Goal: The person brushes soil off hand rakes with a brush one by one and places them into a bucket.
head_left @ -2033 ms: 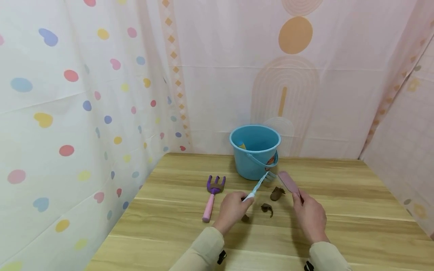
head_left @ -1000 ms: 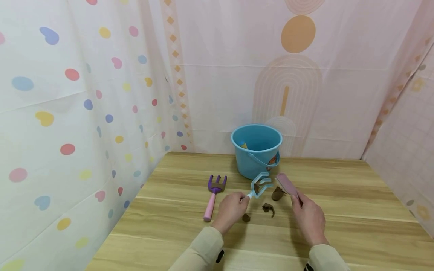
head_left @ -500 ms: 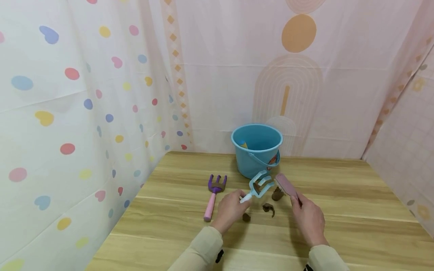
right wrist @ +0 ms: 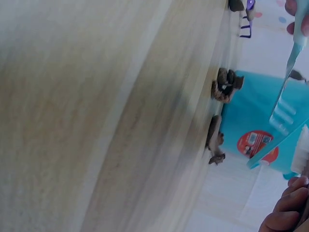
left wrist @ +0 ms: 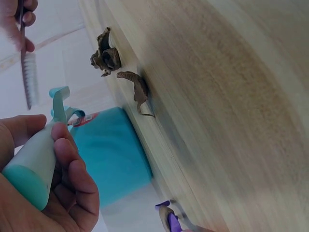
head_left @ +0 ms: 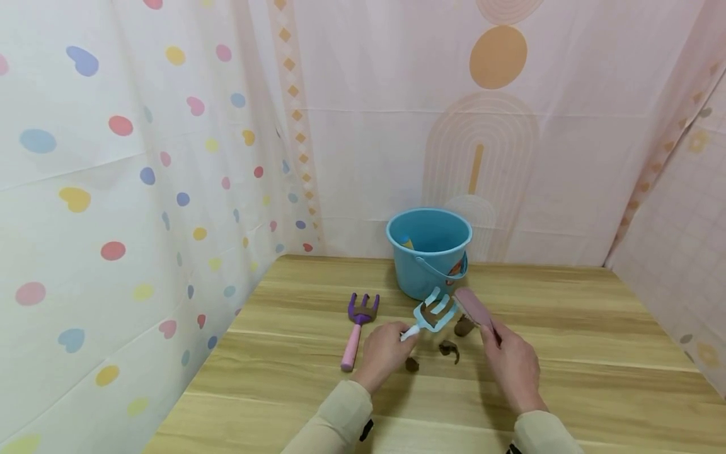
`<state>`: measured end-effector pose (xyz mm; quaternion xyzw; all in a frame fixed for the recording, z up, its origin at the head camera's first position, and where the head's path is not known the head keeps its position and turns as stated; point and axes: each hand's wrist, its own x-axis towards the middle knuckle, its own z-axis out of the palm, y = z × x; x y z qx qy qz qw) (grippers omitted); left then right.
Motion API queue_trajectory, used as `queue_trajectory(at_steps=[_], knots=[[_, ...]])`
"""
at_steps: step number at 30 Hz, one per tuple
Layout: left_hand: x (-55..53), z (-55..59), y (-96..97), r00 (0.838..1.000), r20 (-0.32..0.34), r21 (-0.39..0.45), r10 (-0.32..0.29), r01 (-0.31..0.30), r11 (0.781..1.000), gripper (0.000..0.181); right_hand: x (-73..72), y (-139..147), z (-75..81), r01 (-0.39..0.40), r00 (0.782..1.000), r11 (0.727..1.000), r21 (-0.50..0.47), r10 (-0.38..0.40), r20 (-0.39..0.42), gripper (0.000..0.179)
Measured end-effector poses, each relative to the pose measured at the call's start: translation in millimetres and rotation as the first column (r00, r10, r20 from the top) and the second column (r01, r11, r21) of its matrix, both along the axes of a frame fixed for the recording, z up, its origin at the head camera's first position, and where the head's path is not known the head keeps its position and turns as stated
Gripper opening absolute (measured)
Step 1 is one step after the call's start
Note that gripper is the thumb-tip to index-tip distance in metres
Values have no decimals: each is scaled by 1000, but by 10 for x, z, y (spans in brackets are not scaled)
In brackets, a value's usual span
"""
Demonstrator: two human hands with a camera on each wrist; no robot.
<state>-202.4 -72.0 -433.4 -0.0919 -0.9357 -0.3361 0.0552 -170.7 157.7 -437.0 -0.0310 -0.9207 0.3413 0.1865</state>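
Note:
My left hand (head_left: 383,354) grips the white handle of a light blue garden hand fork (head_left: 420,323), whose head has a brown smear near the base of its tines. Seen from the left wrist, the fingers curl round the fork handle (left wrist: 37,157). My right hand (head_left: 515,364) holds a pink-backed brush (head_left: 475,309), its tip close to the tines. White bristles (left wrist: 31,79) point toward the fork in the left wrist view; whether they touch it I cannot tell. Below the tools lie brown crumpled pieces (head_left: 449,349), one partly behind the brush.
A blue bucket (head_left: 422,274) stands just behind the tools, with a yellow and blue thing (head_left: 406,243) inside. A purple fork with a pink handle (head_left: 351,348) lies left of the left hand, brown on its head. Curtains (head_left: 363,157) surround the wooden table (head_left: 272,353).
The blue fork has turned so that its head faces up more broadly, and its tines have come slightly left. The brush has moved left toward the fork. Bucket and purple fork stay put.

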Motion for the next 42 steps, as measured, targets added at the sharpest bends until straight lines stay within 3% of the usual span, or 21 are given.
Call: queue_trajectory(at_steps=[5,12,16,22,27,30,33,37,39,42], knots=[[16,1,2,1000,3,9,-19,19,1000,23,12,-118,17,-61,989,997,50,68,-135,37],[22,-4,7,998,-1,-18,-70,70,997,16,12,-299,-3,-78,951,971,225,140,-274,33],[36,13,3,994,-16,-36,-109,108,994,16,12,-318,-3,-64,954,958,281,141,-263,31],[66,19,14,988,-6,-59,-152,152,987,15,-13,-222,-25,-27,991,961,276,61,-116,31],[70,21,20,986,-4,-53,-167,167,985,15,-50,-150,-53,-24,998,963,268,38,-45,33],[70,26,26,985,-4,-55,-171,170,984,16,-64,-120,-74,-11,996,959,282,35,-79,31],[72,35,30,985,8,-56,-174,174,983,16,-78,-106,-96,30,985,950,312,25,-170,27],[74,49,32,984,20,-63,-175,176,982,17,-88,-102,-100,91,948,948,306,12,-317,26],[72,53,34,985,19,-71,-173,174,982,18,-92,-100,-97,82,932,951,297,33,-362,26],[70,59,41,985,9,-82,-171,171,982,19,-83,-97,-96,14,941,951,309,92,-325,27]])
